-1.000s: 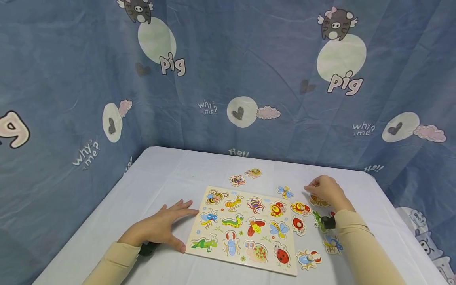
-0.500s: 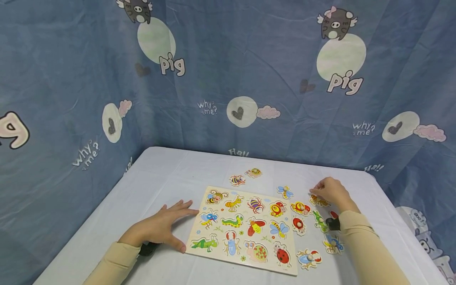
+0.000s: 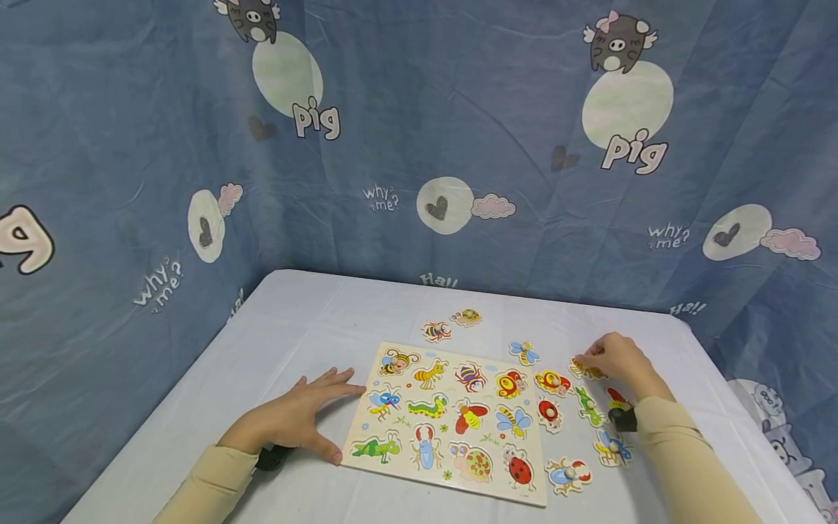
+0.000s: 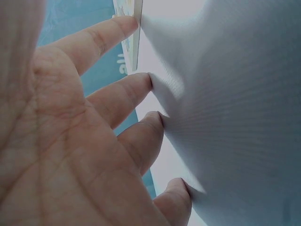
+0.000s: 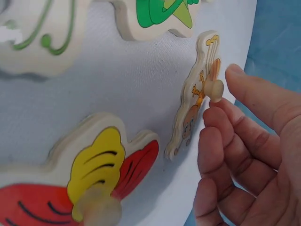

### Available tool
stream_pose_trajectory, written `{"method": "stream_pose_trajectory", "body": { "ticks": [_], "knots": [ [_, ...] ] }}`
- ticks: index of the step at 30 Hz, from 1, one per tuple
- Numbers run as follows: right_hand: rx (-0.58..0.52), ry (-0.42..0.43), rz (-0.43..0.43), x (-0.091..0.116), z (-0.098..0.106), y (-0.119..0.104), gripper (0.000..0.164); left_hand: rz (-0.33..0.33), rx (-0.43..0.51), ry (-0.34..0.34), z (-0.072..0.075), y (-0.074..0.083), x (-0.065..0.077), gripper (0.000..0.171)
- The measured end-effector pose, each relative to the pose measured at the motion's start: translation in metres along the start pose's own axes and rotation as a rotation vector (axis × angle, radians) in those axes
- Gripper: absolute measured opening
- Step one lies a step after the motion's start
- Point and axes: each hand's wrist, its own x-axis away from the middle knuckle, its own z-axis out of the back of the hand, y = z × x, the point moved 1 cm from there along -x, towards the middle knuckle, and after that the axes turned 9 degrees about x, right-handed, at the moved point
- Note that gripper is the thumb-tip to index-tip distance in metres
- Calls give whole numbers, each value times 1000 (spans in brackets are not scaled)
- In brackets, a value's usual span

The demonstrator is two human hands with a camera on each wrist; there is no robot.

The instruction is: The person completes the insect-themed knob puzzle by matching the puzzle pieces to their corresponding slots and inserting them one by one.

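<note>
Within the narrowly parted right grip (image 3: 620,359), the knob (image 5: 214,90) of the orange piece (image 5: 191,115) was best centred before pinching; the left grip (image 3: 296,412) was spread against the board (image 3: 450,437).

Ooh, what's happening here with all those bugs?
A person's right hand is at the round wooden knob of an orange insect-shaped wooden piece; I can't tell whether it grips yet. Their left hand is spread, touching the edge of a pale rectangular wooden board with colourful bug pictures. More bug-shaped wooden pieces lie on the white table, behind the board and to its right.
</note>
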Motion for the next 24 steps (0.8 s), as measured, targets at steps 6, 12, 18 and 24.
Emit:
{"method": "stream_pose_trajectory", "body": {
  "ticks": [6,12,18,24],
  "knots": [
    [-13,-42,-10,9,2,1,34,-1,-2,0,1,1,0,104],
    [10,-30,6,11,0,4,31,1,-1,-4,1,1,1,104],
    [16,-2,10,12,-4,6,31,0,2,-3,0,1,1,104],
    [17,13,-7,12,-6,6,32,1,5,-3,0,1,0,104]
  ]
}}
